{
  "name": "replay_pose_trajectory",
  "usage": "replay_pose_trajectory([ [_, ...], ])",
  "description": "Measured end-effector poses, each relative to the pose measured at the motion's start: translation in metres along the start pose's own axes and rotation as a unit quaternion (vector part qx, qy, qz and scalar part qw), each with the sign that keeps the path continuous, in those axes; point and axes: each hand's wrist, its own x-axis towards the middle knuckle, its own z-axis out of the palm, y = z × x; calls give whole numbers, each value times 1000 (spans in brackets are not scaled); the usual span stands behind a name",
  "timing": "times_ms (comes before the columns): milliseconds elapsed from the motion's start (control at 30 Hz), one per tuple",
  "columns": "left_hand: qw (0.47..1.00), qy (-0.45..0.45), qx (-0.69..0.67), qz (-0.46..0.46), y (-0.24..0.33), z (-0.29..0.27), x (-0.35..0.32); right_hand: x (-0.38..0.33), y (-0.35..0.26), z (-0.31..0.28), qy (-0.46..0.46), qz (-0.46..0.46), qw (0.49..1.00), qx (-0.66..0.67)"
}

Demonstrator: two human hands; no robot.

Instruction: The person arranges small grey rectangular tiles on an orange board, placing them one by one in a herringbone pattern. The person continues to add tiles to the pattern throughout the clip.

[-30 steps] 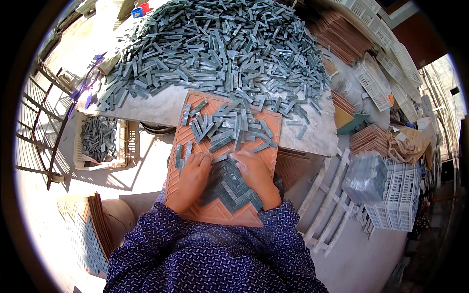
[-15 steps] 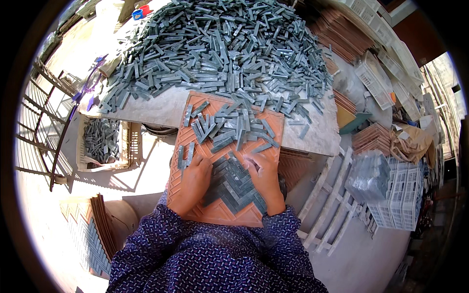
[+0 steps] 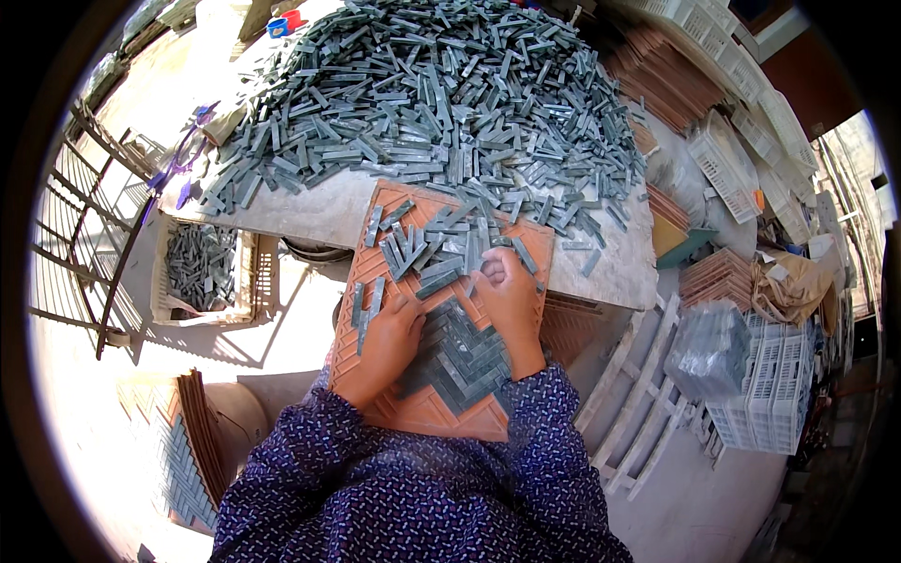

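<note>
On orange tray (image 3: 479,428): right hand (image 3: 511,302) two o'clock, left hand (image 3: 391,338) eight, fingers curled; whether holding, can't tell. Seat strips flush against herringbone (image 3: 460,361).

Strong light comes from the left and makes the floor (image 3: 293,340) there almost white. The crate (image 3: 248,272) throws a shadow to its right. The far right is dark. The gray tiles (image 3: 462,358) look clear. 1 black ring goes around, and the railing (image 3: 111,281) near it looks bent.
</note>
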Motion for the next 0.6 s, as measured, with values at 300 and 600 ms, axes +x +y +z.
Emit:
replay_pose_trajectory([
  [300, 1000, -3, -19, -18, -1, -2, -3, -24, 6, -30, -34, -72, 997, 7],
  [600, 1000, -1, -11, -2, 0, -3, -1, -25, -11, -4, -49, -111, 980, -155],
])
